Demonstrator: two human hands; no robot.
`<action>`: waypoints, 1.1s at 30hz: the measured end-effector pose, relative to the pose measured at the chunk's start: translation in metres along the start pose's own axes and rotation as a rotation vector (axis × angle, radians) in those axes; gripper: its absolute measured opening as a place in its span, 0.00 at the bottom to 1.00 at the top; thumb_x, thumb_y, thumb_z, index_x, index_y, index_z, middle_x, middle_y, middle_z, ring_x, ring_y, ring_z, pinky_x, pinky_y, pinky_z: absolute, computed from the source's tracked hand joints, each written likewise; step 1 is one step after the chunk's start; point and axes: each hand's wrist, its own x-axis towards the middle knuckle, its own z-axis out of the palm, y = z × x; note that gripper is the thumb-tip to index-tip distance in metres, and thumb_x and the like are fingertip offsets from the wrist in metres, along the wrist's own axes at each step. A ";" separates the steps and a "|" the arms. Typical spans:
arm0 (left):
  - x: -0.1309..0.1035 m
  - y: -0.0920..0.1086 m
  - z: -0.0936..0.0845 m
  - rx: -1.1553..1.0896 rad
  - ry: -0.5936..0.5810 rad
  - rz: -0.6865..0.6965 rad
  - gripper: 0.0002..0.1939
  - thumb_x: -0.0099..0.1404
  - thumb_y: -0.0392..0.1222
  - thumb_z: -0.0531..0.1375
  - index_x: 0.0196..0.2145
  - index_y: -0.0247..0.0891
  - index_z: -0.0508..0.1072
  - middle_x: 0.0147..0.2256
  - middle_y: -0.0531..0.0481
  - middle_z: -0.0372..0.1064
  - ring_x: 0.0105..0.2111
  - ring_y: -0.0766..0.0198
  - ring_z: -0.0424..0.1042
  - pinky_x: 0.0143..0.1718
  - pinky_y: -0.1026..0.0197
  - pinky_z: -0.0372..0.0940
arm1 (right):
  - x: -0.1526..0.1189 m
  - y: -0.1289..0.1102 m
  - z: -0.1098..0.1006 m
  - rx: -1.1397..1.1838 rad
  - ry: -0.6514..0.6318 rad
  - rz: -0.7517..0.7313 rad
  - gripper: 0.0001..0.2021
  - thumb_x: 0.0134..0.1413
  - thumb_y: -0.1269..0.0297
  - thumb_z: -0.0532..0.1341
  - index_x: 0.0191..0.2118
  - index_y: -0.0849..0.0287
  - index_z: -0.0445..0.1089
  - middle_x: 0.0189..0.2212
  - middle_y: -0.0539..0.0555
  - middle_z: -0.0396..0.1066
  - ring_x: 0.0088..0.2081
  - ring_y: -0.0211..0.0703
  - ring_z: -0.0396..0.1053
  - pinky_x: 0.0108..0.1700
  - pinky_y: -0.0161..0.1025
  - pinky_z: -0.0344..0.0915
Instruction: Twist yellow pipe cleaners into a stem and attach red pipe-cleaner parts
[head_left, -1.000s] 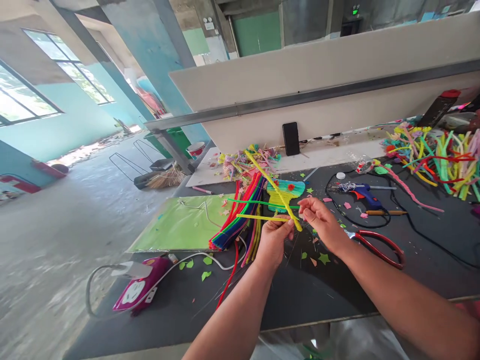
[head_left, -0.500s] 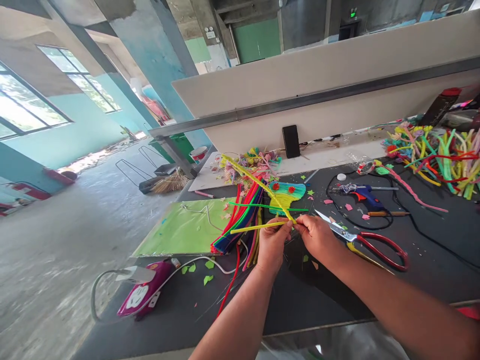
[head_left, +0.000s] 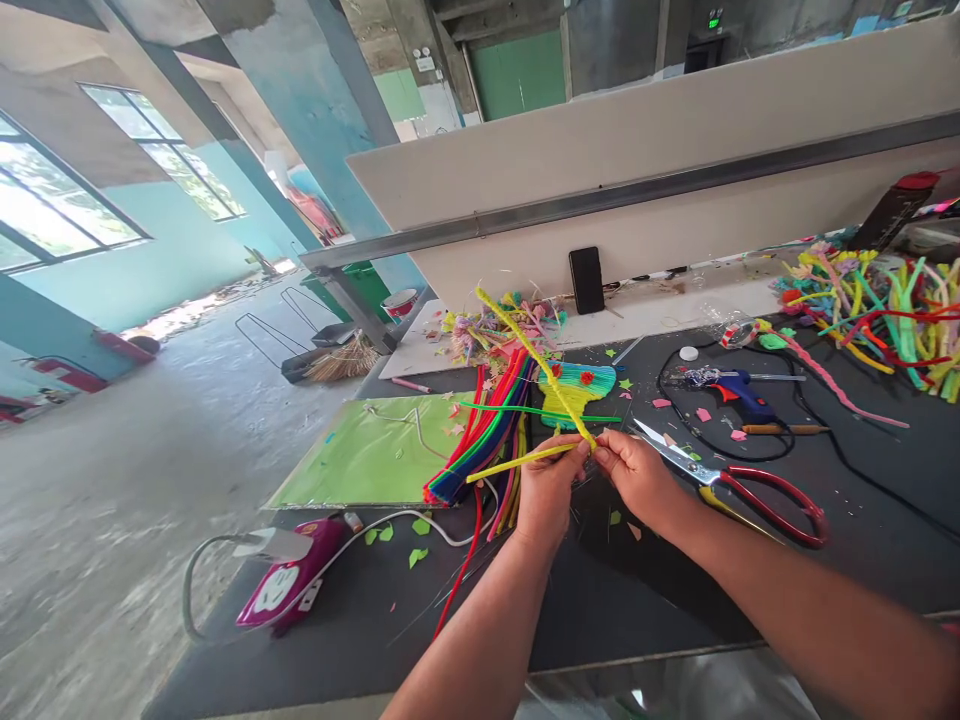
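My left hand [head_left: 550, 487] is closed on yellow pipe cleaners [head_left: 531, 352], with one loose end sticking out to the left. Close beside it, my right hand [head_left: 636, 475] pinches the same yellow piece near its lower end. A long twisted-looking length rises from the fingers up and to the left. Behind the hands lies a flat turquoise and yellow piece [head_left: 574, 388] with red spots. Bundled coloured pipe cleaners [head_left: 480, 445] lie left of it, and a green pipe cleaner [head_left: 510, 408] crosses them.
Red-handled scissors [head_left: 720, 475] lie right of my right hand. Beyond are a blue glue gun [head_left: 746, 397] with a black cord and a phone [head_left: 586, 280]. A green sheet [head_left: 360, 455] and purple device [head_left: 296, 580] are on the left.
The upper end of the yellow length has swung right and stands more upright. Both hands still hold it near the same place. The view has shifted slightly.
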 end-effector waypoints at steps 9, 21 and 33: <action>-0.001 0.011 0.001 -0.160 -0.067 -0.132 0.05 0.49 0.36 0.69 0.27 0.36 0.78 0.21 0.53 0.68 0.20 0.74 0.60 0.23 0.68 0.53 | -0.002 -0.010 -0.004 0.437 -0.185 0.126 0.16 0.59 0.53 0.55 0.28 0.59 0.64 0.20 0.46 0.57 0.22 0.34 0.54 0.26 0.35 0.52; -0.002 0.023 0.000 -0.154 -0.137 -0.097 0.05 0.45 0.35 0.70 0.22 0.37 0.78 0.24 0.51 0.69 0.29 0.68 0.66 0.32 0.64 0.60 | -0.004 -0.014 -0.006 1.025 -0.395 0.328 0.12 0.54 0.61 0.63 0.26 0.62 0.66 0.19 0.46 0.54 0.20 0.30 0.48 0.24 0.34 0.40; -0.006 0.030 0.000 -0.157 -0.270 -0.204 0.05 0.48 0.38 0.68 0.22 0.35 0.77 0.26 0.51 0.65 0.29 0.67 0.66 0.32 0.64 0.60 | -0.006 -0.011 -0.008 1.022 -0.487 0.318 0.13 0.53 0.59 0.64 0.25 0.62 0.67 0.18 0.45 0.53 0.20 0.31 0.47 0.24 0.35 0.41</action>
